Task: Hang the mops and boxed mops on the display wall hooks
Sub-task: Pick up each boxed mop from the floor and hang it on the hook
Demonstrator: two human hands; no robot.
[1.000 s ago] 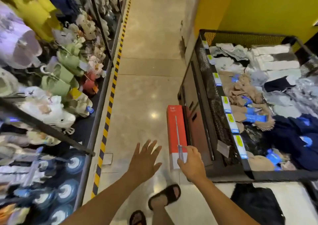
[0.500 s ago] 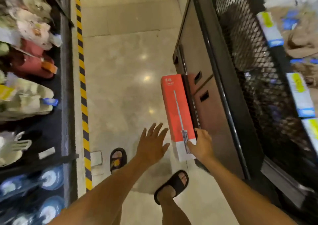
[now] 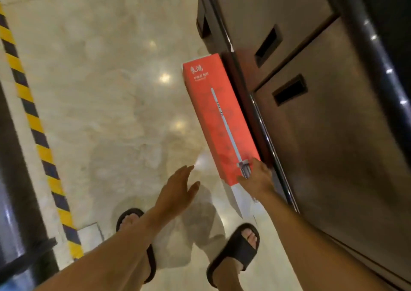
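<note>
Nearest are two feet in black sandals (image 3: 238,250) on the pale shiny floor (image 3: 111,90). Above them the left hand (image 3: 178,190) is spread flat with straight fingers and holds nothing. The right hand (image 3: 258,179) grips the near end of the boxed mop (image 3: 213,112), a long narrow red-orange box with a grey mop drawn along its face and pale characters at the far end. The box lies beside the dark cabinet (image 3: 333,135).

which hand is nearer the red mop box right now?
Right. The right hand holds the red box at its near end. The left hand hovers open to the left of that end, not touching the box.
</note>
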